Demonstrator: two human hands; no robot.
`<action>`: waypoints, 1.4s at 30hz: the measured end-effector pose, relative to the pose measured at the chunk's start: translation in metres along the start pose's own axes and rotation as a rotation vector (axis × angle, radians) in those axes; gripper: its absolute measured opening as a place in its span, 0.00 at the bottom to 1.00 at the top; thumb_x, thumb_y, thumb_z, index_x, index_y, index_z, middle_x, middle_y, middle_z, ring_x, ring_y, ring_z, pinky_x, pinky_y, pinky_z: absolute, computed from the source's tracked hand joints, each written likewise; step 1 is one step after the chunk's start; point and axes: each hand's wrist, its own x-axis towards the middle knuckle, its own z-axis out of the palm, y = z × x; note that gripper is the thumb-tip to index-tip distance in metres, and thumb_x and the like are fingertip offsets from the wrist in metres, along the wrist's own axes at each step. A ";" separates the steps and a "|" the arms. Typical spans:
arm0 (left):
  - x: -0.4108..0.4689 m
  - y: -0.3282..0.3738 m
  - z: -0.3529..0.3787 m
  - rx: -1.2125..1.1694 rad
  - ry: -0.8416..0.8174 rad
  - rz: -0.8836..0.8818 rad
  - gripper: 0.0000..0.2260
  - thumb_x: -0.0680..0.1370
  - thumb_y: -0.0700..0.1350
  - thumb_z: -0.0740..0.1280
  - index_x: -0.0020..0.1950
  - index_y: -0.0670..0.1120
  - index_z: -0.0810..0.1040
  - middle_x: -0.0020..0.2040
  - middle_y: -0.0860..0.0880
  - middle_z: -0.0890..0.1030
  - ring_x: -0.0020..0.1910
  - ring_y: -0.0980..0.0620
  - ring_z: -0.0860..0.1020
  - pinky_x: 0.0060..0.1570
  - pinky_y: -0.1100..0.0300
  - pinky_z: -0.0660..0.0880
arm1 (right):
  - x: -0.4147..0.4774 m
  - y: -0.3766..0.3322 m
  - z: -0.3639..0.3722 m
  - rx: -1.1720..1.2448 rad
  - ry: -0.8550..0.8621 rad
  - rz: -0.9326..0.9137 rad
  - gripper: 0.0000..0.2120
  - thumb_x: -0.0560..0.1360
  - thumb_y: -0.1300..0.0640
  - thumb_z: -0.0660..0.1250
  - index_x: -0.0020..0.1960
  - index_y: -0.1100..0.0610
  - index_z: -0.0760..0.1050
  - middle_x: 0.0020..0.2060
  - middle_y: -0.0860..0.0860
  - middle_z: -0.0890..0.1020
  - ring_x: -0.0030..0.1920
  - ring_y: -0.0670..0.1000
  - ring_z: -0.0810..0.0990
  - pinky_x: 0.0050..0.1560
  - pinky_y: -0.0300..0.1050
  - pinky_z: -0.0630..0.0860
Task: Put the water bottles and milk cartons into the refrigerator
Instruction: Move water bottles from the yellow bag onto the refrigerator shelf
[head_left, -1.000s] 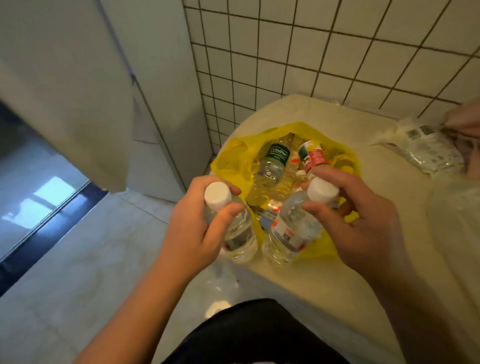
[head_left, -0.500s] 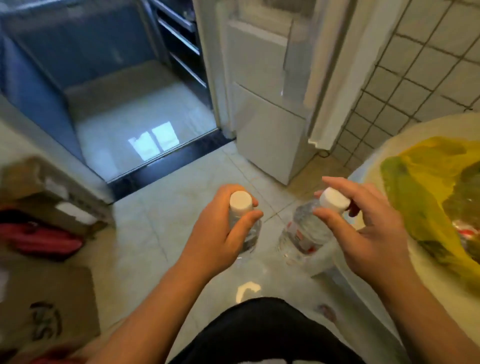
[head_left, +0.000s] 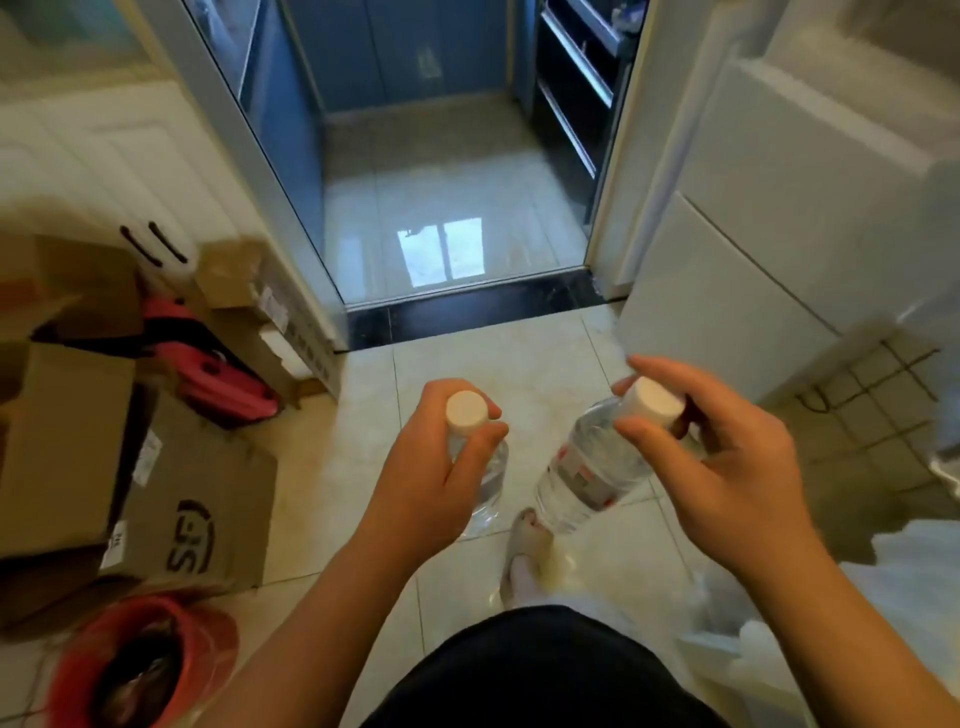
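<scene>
The left hand (head_left: 441, 467) curls its fingers (head_left: 470, 452) round one water bottle (head_left: 488, 480) below the cap; the right hand (head_left: 727, 478) pinches a second water bottle (head_left: 587, 467), tilted. Neither is stored yet; the white refrigerator (head_left: 779, 234) at two o'clock looks closed; no milk cartons are in view.

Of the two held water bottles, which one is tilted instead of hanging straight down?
The bottle in the right hand: its base slants leftward, label showing. The other bottle, in the left hand, hangs nearly straight.
</scene>
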 end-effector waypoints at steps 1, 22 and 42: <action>0.015 -0.001 -0.001 -0.001 0.012 -0.014 0.12 0.77 0.56 0.61 0.55 0.51 0.73 0.47 0.58 0.78 0.50 0.59 0.78 0.48 0.64 0.77 | 0.018 0.007 0.005 0.010 -0.014 -0.002 0.19 0.75 0.46 0.66 0.65 0.49 0.75 0.52 0.45 0.82 0.44 0.55 0.79 0.44 0.51 0.79; 0.385 0.037 0.059 0.031 -0.047 0.231 0.10 0.78 0.57 0.60 0.56 0.57 0.69 0.51 0.59 0.78 0.52 0.59 0.78 0.49 0.69 0.75 | 0.331 0.139 -0.032 -0.014 0.187 0.149 0.18 0.74 0.55 0.71 0.63 0.46 0.76 0.53 0.46 0.82 0.44 0.41 0.76 0.48 0.34 0.73; 0.721 0.177 0.248 -0.271 -0.649 0.817 0.17 0.79 0.57 0.61 0.58 0.45 0.73 0.49 0.58 0.77 0.50 0.55 0.78 0.48 0.65 0.76 | 0.519 0.228 -0.178 -0.460 0.805 0.268 0.17 0.75 0.51 0.71 0.63 0.45 0.75 0.51 0.45 0.82 0.45 0.53 0.78 0.45 0.45 0.77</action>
